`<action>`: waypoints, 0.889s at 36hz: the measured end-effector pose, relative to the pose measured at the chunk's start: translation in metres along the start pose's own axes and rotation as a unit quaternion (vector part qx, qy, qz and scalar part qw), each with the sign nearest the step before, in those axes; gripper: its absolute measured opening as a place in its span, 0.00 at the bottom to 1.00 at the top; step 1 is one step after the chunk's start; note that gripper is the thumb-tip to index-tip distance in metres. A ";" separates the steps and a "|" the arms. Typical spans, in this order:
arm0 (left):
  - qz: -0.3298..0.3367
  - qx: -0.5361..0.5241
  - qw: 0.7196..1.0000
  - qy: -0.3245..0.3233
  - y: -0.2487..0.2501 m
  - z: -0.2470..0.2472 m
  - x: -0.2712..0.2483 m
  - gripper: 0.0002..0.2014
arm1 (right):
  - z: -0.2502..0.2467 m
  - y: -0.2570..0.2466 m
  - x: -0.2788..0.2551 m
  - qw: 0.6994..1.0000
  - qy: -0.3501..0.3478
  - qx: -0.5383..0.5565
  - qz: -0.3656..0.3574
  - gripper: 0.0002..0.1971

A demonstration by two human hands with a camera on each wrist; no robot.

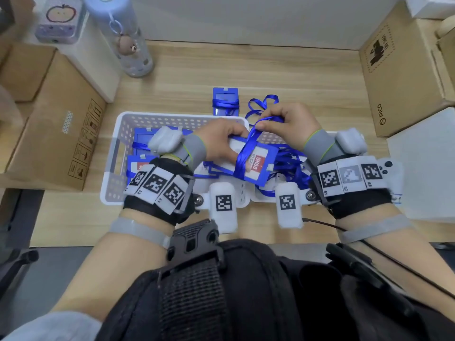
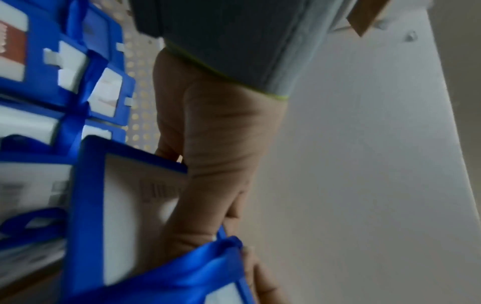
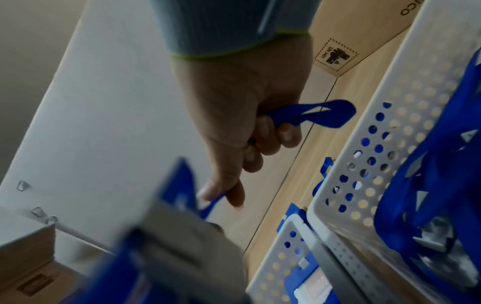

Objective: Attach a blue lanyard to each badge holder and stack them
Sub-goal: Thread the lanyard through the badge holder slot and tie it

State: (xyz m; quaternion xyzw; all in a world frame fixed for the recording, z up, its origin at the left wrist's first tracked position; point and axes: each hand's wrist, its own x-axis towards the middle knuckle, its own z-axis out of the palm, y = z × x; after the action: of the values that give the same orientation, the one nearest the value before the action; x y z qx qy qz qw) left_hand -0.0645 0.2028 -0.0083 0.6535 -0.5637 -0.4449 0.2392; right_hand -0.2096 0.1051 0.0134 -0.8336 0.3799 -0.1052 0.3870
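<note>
My left hand (image 1: 221,141) grips a blue badge holder (image 1: 258,164) with a red and white card, held above the baskets. A blue lanyard (image 1: 247,150) is wound around its middle. My right hand (image 1: 283,124) pinches that lanyard's loose end just above the holder, and a loop of it (image 3: 315,115) sticks out past the curled fingers. In the left wrist view the holder (image 2: 124,216) and the ribbon (image 2: 198,265) lie against my left fingers (image 2: 216,185). A wrapped badge holder (image 1: 225,101) lies on the desk beyond the baskets.
A white perforated basket (image 1: 115,153) at left holds several badge holders (image 1: 142,141). A second basket (image 3: 364,164) at right holds loose blue lanyards (image 1: 290,163). Cardboard boxes (image 1: 56,124) flank the wooden desk (image 1: 246,70); a bottle (image 1: 128,45) stands at back left.
</note>
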 end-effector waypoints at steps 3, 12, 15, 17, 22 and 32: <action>0.008 -0.127 0.991 0.034 0.000 -0.002 -0.002 0.15 | 0.006 0.006 -0.002 0.999 -0.042 -0.015 0.027 0.09; -0.106 -0.177 0.946 0.252 -0.006 -0.006 0.008 0.13 | 0.011 0.000 -0.009 0.987 -0.151 -0.041 0.022 0.14; -0.127 -0.093 0.948 0.277 -0.012 -0.009 0.008 0.16 | 0.009 -0.001 -0.007 0.984 -0.163 -0.078 0.006 0.18; -0.146 -0.057 0.950 0.270 -0.009 -0.009 0.005 0.16 | 0.005 -0.005 -0.005 0.983 -0.156 -0.098 -0.016 0.15; -0.154 -0.006 0.959 0.238 -0.005 -0.009 0.003 0.16 | 0.002 -0.012 0.002 0.994 -0.078 -0.075 -0.023 0.04; -0.121 -0.007 0.959 0.255 0.004 -0.007 0.009 0.22 | 0.009 -0.020 0.016 0.996 0.038 -0.066 -0.039 0.10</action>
State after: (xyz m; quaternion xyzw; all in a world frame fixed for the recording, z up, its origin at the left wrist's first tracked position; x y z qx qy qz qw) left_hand -0.0605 0.1917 -0.0047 0.8071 -0.3973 -0.2929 0.3240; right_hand -0.1829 0.1070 0.0200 -0.8671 0.3673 -0.1262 0.3119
